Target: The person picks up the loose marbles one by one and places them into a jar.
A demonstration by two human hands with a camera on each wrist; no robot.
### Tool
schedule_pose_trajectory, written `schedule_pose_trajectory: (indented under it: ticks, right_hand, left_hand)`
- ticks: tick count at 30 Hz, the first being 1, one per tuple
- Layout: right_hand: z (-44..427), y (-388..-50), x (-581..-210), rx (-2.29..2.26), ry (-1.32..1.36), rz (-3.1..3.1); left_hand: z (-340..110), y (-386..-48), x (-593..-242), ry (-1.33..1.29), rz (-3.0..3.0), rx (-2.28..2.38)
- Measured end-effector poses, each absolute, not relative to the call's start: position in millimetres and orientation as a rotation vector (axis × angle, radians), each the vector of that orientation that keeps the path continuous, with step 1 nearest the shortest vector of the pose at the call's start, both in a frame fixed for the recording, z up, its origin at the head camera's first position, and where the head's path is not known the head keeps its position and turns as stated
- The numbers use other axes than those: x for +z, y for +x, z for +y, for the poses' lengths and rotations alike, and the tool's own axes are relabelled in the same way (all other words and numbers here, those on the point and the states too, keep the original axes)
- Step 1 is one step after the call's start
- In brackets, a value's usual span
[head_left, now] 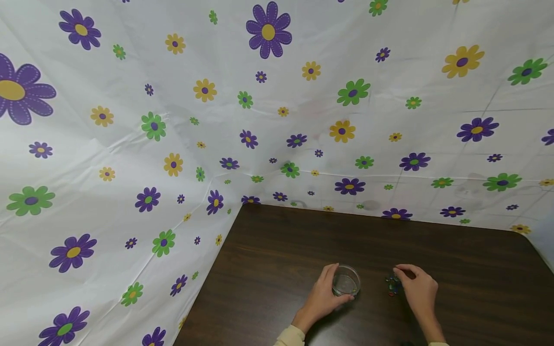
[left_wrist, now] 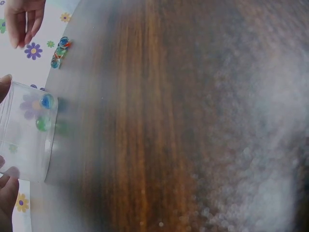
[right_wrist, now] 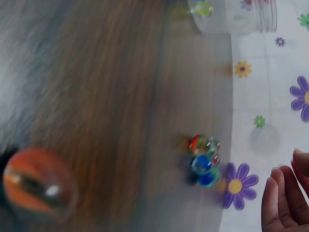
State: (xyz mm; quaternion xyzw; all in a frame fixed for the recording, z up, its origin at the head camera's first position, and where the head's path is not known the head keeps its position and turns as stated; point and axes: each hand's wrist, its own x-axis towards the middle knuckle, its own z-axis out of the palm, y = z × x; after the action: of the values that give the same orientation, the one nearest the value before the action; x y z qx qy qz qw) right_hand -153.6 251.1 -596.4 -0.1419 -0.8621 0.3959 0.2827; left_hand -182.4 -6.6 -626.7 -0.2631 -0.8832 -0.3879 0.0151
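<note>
My left hand grips a round, clear jar, thumb on the near side and fingers on the far side. Through its wall in the left wrist view show a blue marble and a green marble. To the right lies a small cluster of glass marbles, mostly blue, green and red. Just above it hovers my right hand, thumb and fingertips close together; I see no marble between them. An orange-streaked marble looms large and blurred in the right wrist view.
A dark wood-grain table lies under both hands. White cloth with purple, green and yellow flowers hangs behind the table and along its left side.
</note>
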Motion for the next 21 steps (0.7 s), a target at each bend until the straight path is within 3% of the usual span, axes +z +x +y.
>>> schedule_pose_trajectory:
  ticks: [21]
  right_hand:
    - [278.7, -148.4, -612.7, 1.074, -0.568, -2.441]
  left_hand:
    - [-6.3, -183.3, -626.7, -0.821, -2.747, -1.21]
